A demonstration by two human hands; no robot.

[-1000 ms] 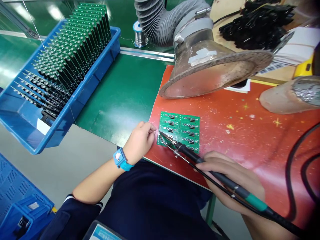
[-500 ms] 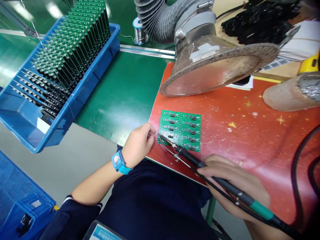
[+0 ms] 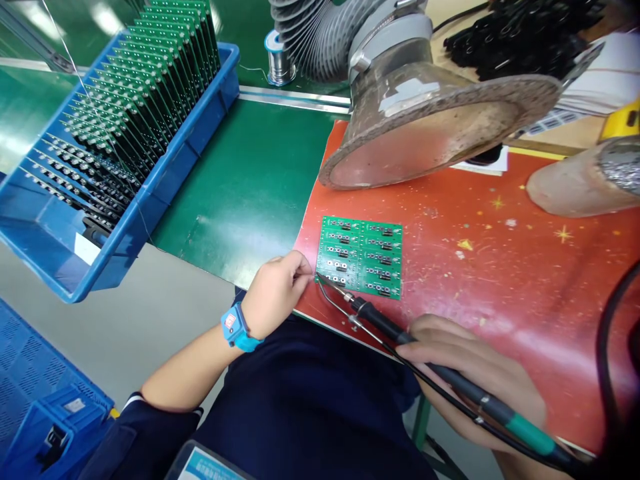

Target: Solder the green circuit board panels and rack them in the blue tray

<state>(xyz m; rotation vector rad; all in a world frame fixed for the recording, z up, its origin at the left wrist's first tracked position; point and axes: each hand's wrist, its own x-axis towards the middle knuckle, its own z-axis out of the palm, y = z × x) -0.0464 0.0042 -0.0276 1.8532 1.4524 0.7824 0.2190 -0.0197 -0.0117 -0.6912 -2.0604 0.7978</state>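
A green circuit board (image 3: 359, 257) with rows of small black and silver parts lies flat on the red mat. At its lower left corner, my left hand (image 3: 277, 290) is closed in a pinch on what looks like a thin wire, mostly hidden by the fingertips. My right hand (image 3: 475, 367) grips a soldering iron (image 3: 380, 319) with a black and green handle. Its tip touches or hovers just over the board's lower left edge, close to my left fingertips. A thin curved metal tube (image 3: 334, 305) clamped alongside the iron ends near the tip.
A blue bin (image 3: 175, 177) of upright circuit boards (image 3: 150, 73) stands at left. A fume extraction hood (image 3: 440, 133) overhangs the mat (image 3: 450, 267) behind the board. Behind are a solder spool (image 3: 280, 60) and black cables (image 3: 520, 40); a cylindrical object (image 3: 580, 180) sits at right.
The iron's tip and my left fingertips have moved slightly down along the board's left edge, from the row above to near the bottom row. Both hands keep their grip.
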